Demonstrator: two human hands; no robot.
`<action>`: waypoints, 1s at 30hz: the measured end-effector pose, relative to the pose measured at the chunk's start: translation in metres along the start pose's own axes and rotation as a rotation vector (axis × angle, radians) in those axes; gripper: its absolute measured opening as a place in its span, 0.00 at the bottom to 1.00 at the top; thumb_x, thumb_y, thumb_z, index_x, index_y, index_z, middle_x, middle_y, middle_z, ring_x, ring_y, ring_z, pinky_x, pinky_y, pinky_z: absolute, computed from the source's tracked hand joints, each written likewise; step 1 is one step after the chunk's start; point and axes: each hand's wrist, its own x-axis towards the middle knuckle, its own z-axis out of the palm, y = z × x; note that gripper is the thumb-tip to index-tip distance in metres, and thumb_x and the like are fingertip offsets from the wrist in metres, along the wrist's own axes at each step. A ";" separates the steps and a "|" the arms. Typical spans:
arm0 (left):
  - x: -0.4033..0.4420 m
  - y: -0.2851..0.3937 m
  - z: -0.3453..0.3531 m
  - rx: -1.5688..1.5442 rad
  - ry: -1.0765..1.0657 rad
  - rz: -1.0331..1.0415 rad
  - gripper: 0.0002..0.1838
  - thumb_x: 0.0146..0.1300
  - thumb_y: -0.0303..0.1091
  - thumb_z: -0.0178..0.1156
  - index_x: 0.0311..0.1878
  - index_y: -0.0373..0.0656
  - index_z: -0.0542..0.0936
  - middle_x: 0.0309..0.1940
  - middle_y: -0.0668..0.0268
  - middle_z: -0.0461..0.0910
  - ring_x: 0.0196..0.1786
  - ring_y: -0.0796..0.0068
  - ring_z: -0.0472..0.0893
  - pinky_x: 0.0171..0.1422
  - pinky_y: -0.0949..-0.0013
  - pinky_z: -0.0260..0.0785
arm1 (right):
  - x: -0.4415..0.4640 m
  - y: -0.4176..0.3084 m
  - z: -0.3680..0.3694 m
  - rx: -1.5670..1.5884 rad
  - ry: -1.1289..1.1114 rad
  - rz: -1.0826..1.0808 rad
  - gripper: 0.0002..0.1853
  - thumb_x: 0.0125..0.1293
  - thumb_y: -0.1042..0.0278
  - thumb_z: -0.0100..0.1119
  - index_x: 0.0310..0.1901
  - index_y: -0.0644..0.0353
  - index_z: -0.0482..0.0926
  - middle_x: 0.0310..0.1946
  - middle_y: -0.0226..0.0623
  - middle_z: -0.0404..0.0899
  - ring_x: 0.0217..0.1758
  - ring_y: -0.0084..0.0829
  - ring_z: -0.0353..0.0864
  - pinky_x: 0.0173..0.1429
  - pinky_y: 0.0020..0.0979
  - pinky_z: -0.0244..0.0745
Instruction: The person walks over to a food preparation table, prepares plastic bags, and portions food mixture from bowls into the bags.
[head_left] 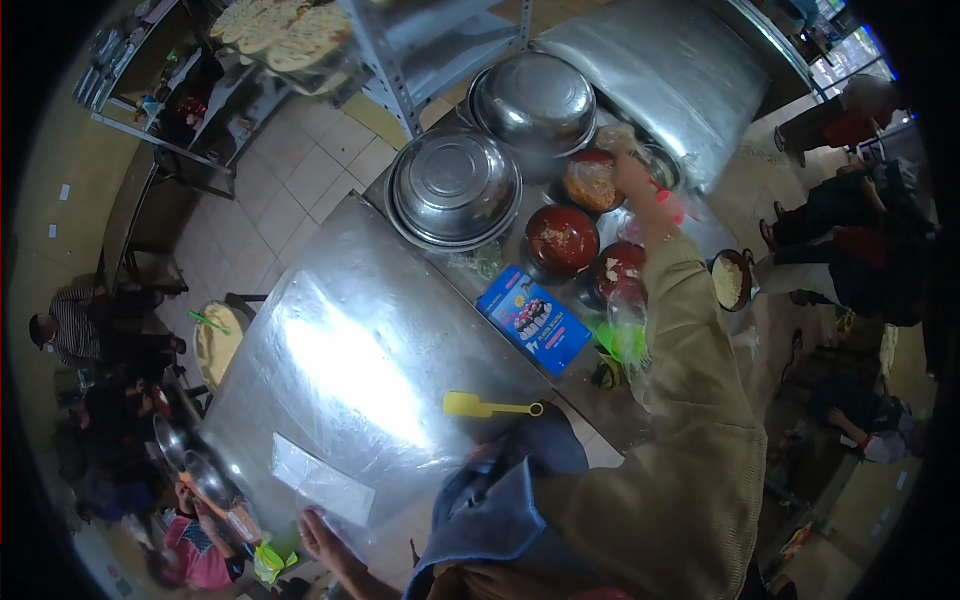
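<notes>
My left hand (322, 540) is at the lower left edge of the metal table (300, 385), its fingers closed on the edge of a clear plastic bag with a flat white sheet (322, 480) in or under it. My right hand (628, 170) is stretched out among the bowls, closed and blurred, beside a bowl of orange-brown food (592, 182); what it grips is too small to make out. Nearer me stand a red bowl with crumbs (562, 240) and another with white pieces (620, 268). A blue box (535, 318) lies beside them.
Two large lidded metal bowls (455, 185) (535, 100) stand behind the box. A yellow spatula (490, 405) lies near my body. A metal rack (395, 75) rises beyond. Several people are at both sides, one in pink (195, 550) near the table's left corner.
</notes>
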 end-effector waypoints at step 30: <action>0.045 -0.012 -0.076 -0.372 -0.204 -0.031 0.10 0.66 0.43 0.49 0.37 0.46 0.70 0.44 0.49 0.77 0.32 0.71 0.81 0.19 0.84 0.58 | -0.275 -0.147 -0.106 -0.107 -0.033 -0.721 0.14 0.55 0.61 0.54 0.42 0.57 0.78 0.38 0.48 0.78 0.43 0.47 0.77 0.47 0.44 0.71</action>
